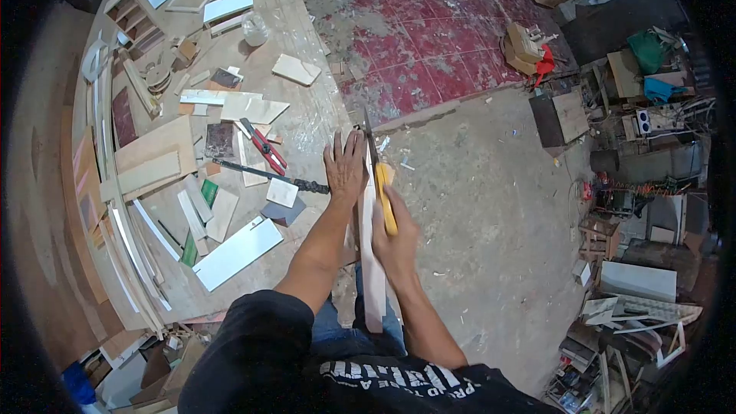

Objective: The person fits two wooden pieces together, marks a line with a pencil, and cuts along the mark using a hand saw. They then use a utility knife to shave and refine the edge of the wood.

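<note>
My right hand [399,238] is closed round the yellow handle [386,203] of a handsaw, its dark blade [368,129] pointing away from me. The blade lies along the far end of a long, pale wooden strip [373,291]. This strip runs from near my body to the table edge. Flat over the strip's far part and the edge beside it rests my left hand [346,167], fingers stretched out and slightly apart. Just left of that hand, a long black bar-like tool [264,175] lies on the table, its near end beside my wrist.
The worktable [322,100] on the left carries red-handled pliers [268,149], a white board [239,253], a small wooden shelf frame [134,17], a plastic container [255,30] and several offcuts. Cardboard boxes [523,47] and a wooden box [560,117] stand on the floor at right.
</note>
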Available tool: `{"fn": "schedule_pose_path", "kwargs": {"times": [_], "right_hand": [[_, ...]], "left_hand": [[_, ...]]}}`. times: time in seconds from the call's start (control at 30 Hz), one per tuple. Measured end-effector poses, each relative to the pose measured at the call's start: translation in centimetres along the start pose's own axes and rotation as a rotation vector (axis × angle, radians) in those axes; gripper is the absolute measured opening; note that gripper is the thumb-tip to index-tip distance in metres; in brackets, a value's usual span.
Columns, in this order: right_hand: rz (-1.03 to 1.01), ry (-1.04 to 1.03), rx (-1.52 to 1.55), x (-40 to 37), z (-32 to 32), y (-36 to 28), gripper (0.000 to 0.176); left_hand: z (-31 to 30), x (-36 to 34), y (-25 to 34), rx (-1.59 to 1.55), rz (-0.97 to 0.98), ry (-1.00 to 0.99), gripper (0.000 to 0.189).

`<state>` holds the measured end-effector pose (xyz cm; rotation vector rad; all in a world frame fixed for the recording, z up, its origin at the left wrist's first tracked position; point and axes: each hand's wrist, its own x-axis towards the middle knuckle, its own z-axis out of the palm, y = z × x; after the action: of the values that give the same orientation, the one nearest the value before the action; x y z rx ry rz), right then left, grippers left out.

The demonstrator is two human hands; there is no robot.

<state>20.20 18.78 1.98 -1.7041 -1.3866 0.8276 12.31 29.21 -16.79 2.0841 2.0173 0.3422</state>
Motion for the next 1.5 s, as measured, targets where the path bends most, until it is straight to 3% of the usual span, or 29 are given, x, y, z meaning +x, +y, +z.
{"fn": "schedule_pose_path", "kwargs": {"times": [0.13,0.17,0.27,0.33,0.43,0.47,0.57,0.7,0.8,0.87,0.93,1.0,1.07,1.1,1.13,1.23,1.33,1.4,1.5], "right_hand": [[0.08,-0.059,0.046,0.9,0.3,-0.4,0.036],[-0.051,0.019,-0.005,-0.8,-0.4,0.2,0.042],[0.002,0.03,0.038,-3.6,-2.5,-1.1,0.035],[-0.051,0.037,-0.004,-0.4,-0.9,-0.4,0.034],[0.069,-0.056,-0.037,3.3,1.2,-0.6,0.033],[0.056,-0.049,-0.027,2.4,0.5,-1.2,0.033],[-0.072,0.03,0.014,-2.9,-1.9,-1.5,0.034],[-0.019,-0.003,-0.023,3.6,1.4,0.9,0.038],[0.043,-0.014,0.021,1.2,-0.2,-1.1,0.032],[-0.079,0.021,-0.077,-0.8,-1.6,-1.1,0.032],[-0.048,0.022,-0.009,-1.4,-2.1,-1.3,0.032],[0.024,-0.046,0.019,1.8,-0.6,-0.6,0.033],[-0.035,-0.021,-0.054,3.6,1.2,1.3,0.033],[0.103,-0.041,0.05,2.1,0.0,-0.2,0.034],[0.111,-0.038,0.054,-0.2,-1.0,-0.3,0.034],[-0.014,0.008,-0.025,-2.1,-1.7,0.5,0.034],[0.153,-0.065,0.093,3.9,1.4,0.7,0.032],[0.137,-0.048,0.067,2.8,1.2,0.4,0.033],[-0.13,0.06,0.003,-2.5,-1.5,-0.2,0.039]], "left_hand": [[1.1,-0.5,-0.4,0.04,0.028,0.093,0.079],[0.5,-0.7,-0.2,0.035,0.028,0.074,0.079],[-1.1,-0.7,0.3,0.003,0.014,0.014,0.075],[-0.8,-0.7,0.3,-0.018,0.013,0.003,0.074],[2.2,-0.2,-0.8,0.134,0.055,0.184,0.079],[1.9,-0.3,-0.7,0.062,0.031,0.071,0.075],[-0.5,-0.3,0.1,-0.007,0.02,0.027,0.073],[1.2,-1.0,-0.3,0.027,0.026,0.071,0.076],[1.7,-1.1,-0.8,0.086,0.055,0.099,0.079],[-1.4,-0.6,0.3,0.001,0.002,-0.064,0.08],[0.1,-0.9,0.0,0.007,0.006,-0.059,0.085],[1.9,-0.6,-0.6,0.089,0.061,0.143,0.088],[0.3,-0.2,-0.4,0.076,0.084,0.166,0.085],[-0.7,0.0,-0.1,0.04,0.058,0.082,0.081],[-1.2,-0.8,0.3,-0.002,0.028,-0.018,0.078],[1.2,-0.3,-0.3,0.057,0.051,0.05,0.074],[2.0,-1.2,-0.4,0.046,0.061,0.103,0.072],[2.4,-0.6,-0.8,0.071,0.077,0.138,0.07],[0.7,0.3,0.1,0.027,0.026,0.05,0.072]]}}
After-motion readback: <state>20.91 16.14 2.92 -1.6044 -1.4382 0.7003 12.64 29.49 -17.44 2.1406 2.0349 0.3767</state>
